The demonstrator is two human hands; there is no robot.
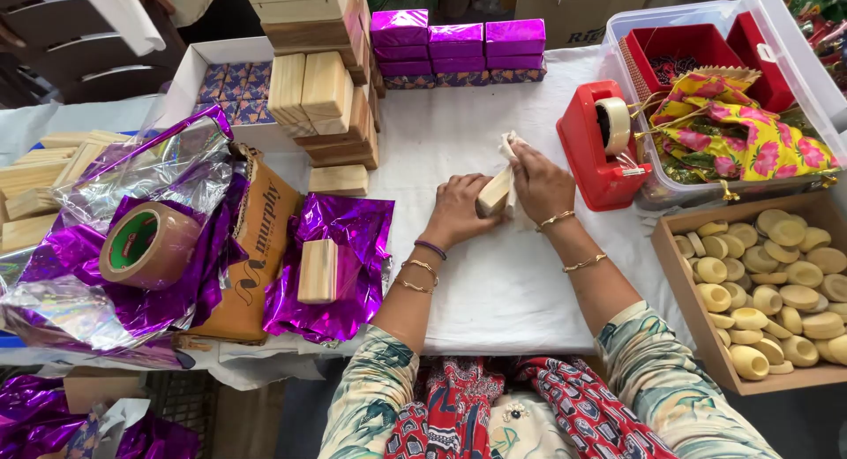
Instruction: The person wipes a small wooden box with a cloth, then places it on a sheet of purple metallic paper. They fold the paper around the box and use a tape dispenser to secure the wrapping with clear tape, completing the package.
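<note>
Hands busy w/ wrapping step: left hand [456,210] and right hand [540,184] both grip the wooden block [495,192], white paper [509,146] half around it, just left of the red tape dispenser [603,147]. Next, probably: fold snug, reach for tape.

Your left hand [459,210] and right hand [540,184] grip a wooden block [494,194] with white cloth [509,146] on the table [494,282]; red tape dispenser [602,146] at two o'clock.
</note>
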